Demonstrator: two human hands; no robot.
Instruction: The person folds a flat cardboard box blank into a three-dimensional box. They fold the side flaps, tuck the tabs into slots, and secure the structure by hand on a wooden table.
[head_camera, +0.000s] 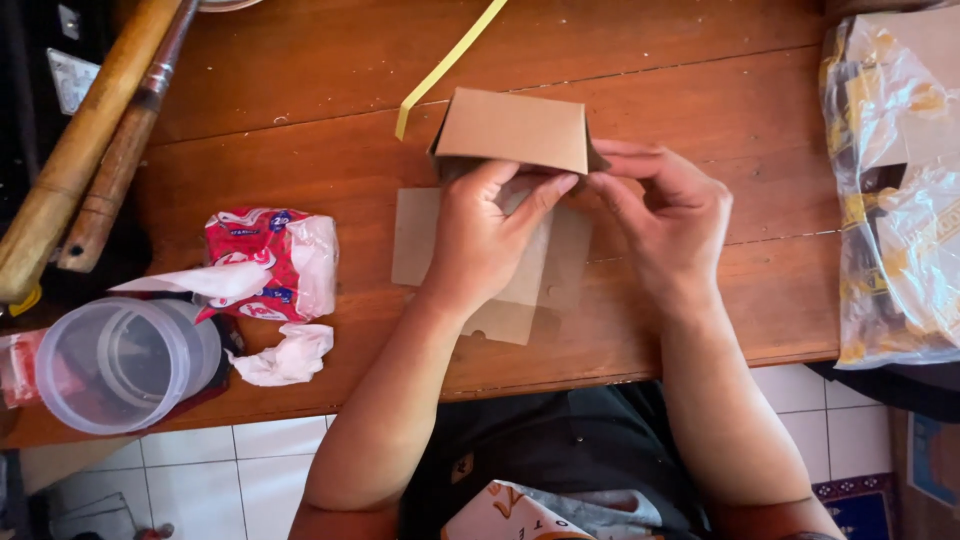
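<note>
The person is folding a brown cardboard box blank (512, 135) at the middle of the wooden table (300, 90). One panel is already standing up, tilted away from the person; the remaining panels and flaps (420, 235) are lying flat on the table beneath the hands, so by this inspection the box is judged only partly formed, with most folds outstanding.

The left hand (485, 240) is resting over the flat portion, its fingers extended forward and pressing at the base of the raised panel. The right hand (665, 215) is coming in from the right side, fingers curled and pinching the lower right edge of that panel. Both forearms are reaching up from the table edge.

To the left, a tissue packet (270, 262) and a clear plastic jar (120, 365) are lying; a yellow strip (445, 65) is lying behind the box.
</note>
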